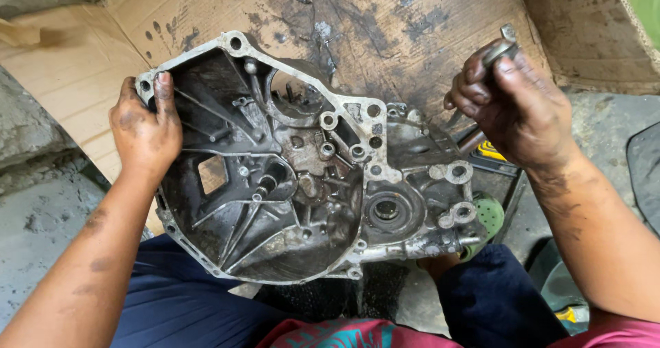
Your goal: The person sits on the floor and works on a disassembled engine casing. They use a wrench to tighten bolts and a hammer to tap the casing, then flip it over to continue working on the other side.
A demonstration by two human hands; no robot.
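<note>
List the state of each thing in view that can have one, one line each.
Metal housing: open side up, oily, resting over the person's lap and the cardboard.
Left hand: gripping the housing's left rim.
Right hand: closed around a small metal tool, raised clear of the housing.
Metal tool: held in the fist, end sticking out.
Cardboard: flattened, stained with grease.

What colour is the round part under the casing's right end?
Green, seen in the head view.

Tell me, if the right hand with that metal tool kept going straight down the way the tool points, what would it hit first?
Probably the gearbox casing: the metal tool in the right hand angles down-left toward the casing's right edge, though depth is unclear here.
</note>
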